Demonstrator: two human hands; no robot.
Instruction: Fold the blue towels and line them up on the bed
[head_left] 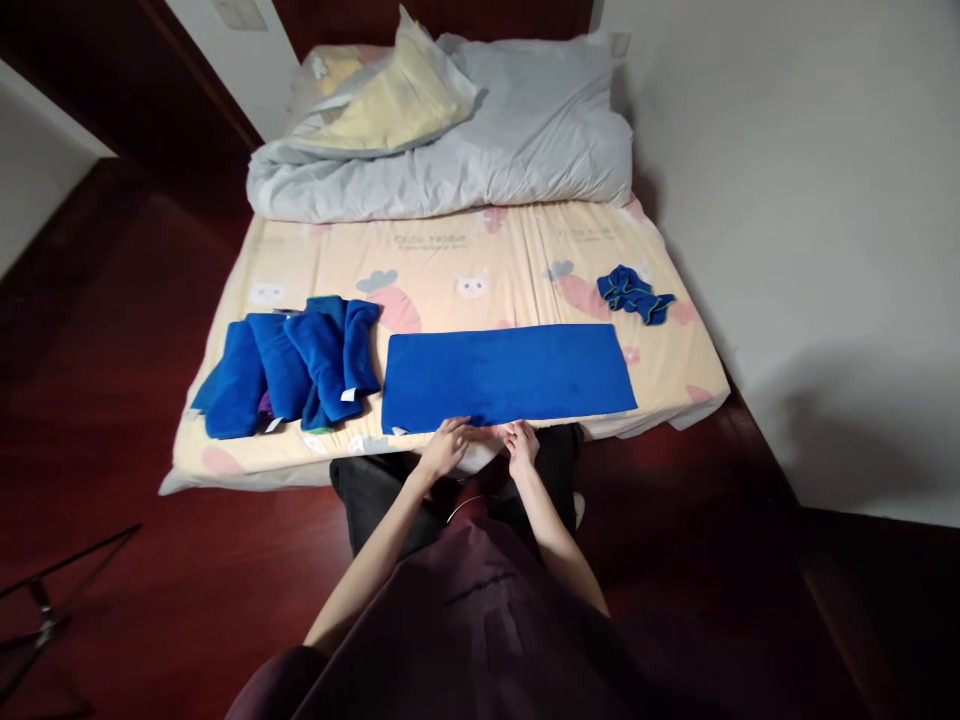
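A blue cloth lies flat and wide on the near part of the bed, with a small white tag at its near left corner. My left hand is at the cloth's near edge, its fingers bent; whether they pinch the edge is too small to tell. Just to the right, my right hand is by the same edge with curled fingers, and their grip is unclear too. Left of the cloth sits a pile of folded blue cloths. A crumpled blue cloth with green edging lies to the right, farther back.
The bed has a patterned sheet. At its far end are a rolled grey quilt and a yellow pillow in a clear cover. A wall stands on the right. Black stand legs show at the lower left.
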